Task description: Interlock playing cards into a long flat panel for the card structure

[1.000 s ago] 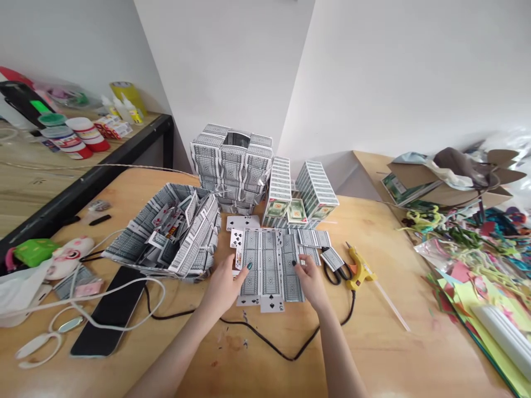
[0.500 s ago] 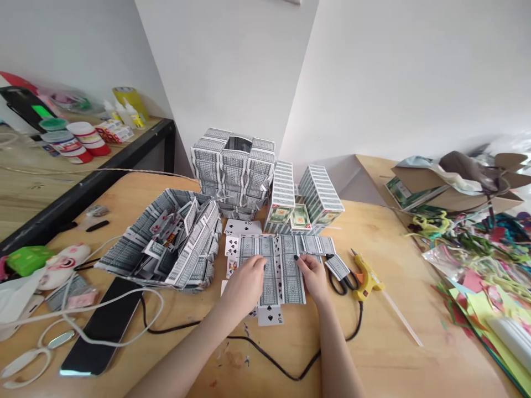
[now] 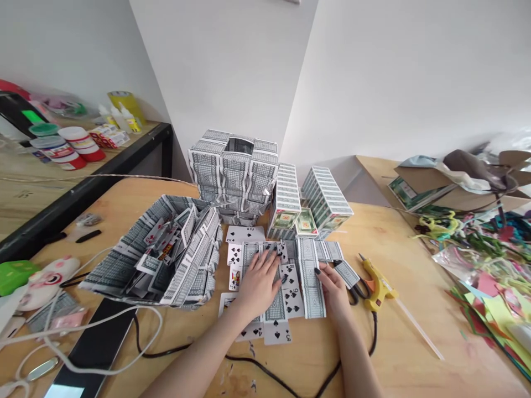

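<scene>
fingers of my left hand [image 3: 257, 287] are slightly apart, laid flat over the card panel [image 3: 274, 310] on the wooden surface [image 3: 394, 359]. from the head view, the thumb and fingers of my right hand [image 3: 337, 293] are clamped on the right edge of the card strip [image 3: 312, 287], patterned backs up. its long axis runs away from me, near end a little to the right, far end pointing at the small green box [image 3: 306, 223]. the strip sits just right of the panel, with spade cards [image 3: 292, 301] face up in between. a three of spades [image 3: 277, 333] juts toward me from the panel's near end. to the right, the yellow glue gun [image 3: 378, 290] points its nozzle away and leftward.
</scene>
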The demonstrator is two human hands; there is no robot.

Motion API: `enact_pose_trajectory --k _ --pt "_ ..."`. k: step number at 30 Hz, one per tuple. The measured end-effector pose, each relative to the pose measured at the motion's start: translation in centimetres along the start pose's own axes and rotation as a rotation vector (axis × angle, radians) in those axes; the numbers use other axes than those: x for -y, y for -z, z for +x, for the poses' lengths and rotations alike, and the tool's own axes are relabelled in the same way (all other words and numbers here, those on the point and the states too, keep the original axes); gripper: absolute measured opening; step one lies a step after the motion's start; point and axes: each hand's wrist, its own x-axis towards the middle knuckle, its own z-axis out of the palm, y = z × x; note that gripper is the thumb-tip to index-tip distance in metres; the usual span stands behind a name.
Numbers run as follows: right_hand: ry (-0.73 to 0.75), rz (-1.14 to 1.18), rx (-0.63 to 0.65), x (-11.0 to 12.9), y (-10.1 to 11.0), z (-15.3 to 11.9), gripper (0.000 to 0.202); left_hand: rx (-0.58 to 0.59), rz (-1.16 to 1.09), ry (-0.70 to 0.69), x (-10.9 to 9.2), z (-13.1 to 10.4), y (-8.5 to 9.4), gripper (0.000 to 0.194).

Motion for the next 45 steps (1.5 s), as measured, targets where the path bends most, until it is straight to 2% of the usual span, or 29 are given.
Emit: enact_pose_trajectory --k 6,12,17,22,25,28,30,33,38,45 --pt "-0.015 -0.032 0.009 0.4 0.1 -0.4 0.026 -0.005 -0.011 -0.024 -0.2 -0.2 0.0 0.048" --pt "-0.022 0.066 0.123 1.1 0.0 -1.4 0.022 0.008 -0.025 -0.004 -0.4 -0.2 0.4 0.045" --pt "0.090 0.118 0.103 0.4 0.6 -1.3 0.019 -0.004 -0.024 0.000 -0.3 -0.3 0.2 0.045" --pt "0.226 0.172 0.083 -0.4 1.8 -1.1 0.024 -0.011 -0.012 -0.004 -0.4 -0.2 0.0 0.044" --pt "0.209 0.203 0.067 -0.1 2.0 -1.2 0.023 -0.007 0.005 0.010 -0.5 0.0 -0.1 0.043" --pt "0.156 0.249 0.075 0.4 1.5 -1.2 0.037 -0.001 0.006 0.005 -0.6 0.1 -0.1 0.043" --pt "0.157 0.212 0.099 0.6 0.8 -1.2 0.036 -0.008 -0.003 0.000 -0.6 0.1 -0.1 0.042" --pt "0.173 0.087 0.103 0.4 -0.1 -0.9 0.022 -0.030 -0.016 0.000 -0.6 0.1 0.0 0.042" --pt "0.175 -0.062 -0.027 0.2 -0.1 -0.6 0.058 -0.039 0.003 -0.003 -0.5 0.3 -0.1 0.043" --pt "0.045 -0.232 -0.113 0.8 0.9 -0.6 0.037 -0.019 0.050 -0.024 -0.4 0.2 -0.6 0.051"
